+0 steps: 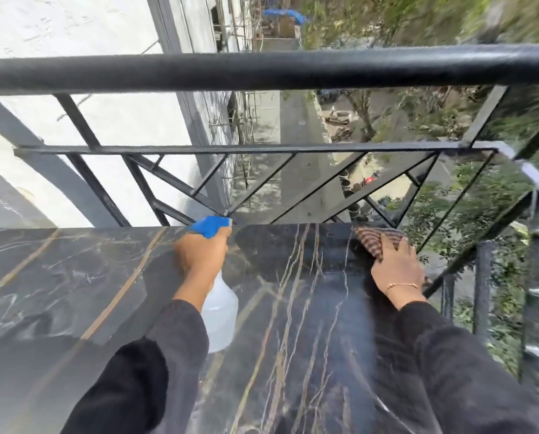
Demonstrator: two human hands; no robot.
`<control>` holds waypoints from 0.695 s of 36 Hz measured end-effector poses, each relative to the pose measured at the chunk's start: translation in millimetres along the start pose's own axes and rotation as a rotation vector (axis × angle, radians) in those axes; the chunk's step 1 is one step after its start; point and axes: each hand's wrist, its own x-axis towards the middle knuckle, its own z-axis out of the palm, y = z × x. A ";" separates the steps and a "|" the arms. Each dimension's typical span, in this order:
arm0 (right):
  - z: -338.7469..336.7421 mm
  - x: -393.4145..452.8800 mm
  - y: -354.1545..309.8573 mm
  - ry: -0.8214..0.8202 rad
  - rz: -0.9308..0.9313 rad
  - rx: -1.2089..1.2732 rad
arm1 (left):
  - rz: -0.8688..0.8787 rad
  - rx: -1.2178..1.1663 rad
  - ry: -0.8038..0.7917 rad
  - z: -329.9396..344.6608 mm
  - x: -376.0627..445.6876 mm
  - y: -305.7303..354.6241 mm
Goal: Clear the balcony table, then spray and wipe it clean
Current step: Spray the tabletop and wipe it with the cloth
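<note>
The balcony table (73,277) is a glossy black marble slab with gold and white veins, filling the lower frame. My left hand (199,255) grips the neck of a clear spray bottle (222,311) with a blue trigger head (211,225), held above the table's middle and pointing toward the far edge. My right hand (396,267) presses flat on a striped brown cloth (376,241) at the table's far right corner. A thin bracelet circles the right wrist.
A black metal railing (261,70) with a thick round top bar and diagonal struts runs just beyond the table's far edge and wraps around the right side (481,270). Past it is a long drop to a lane, a white building wall and greenery.
</note>
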 end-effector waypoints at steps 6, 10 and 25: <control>7.6 -23.9 -36.0 0.007 0.073 -0.006 | 0.021 0.027 -0.033 4.1 -2.9 -1.7; 16.6 -38.2 -93.3 -0.031 -0.126 0.006 | 0.037 0.091 -0.044 4.0 -3.1 -3.1; 35.1 -87.2 -135.4 -0.092 -0.607 0.012 | 0.049 0.022 -0.047 1.1 -3.8 -2.9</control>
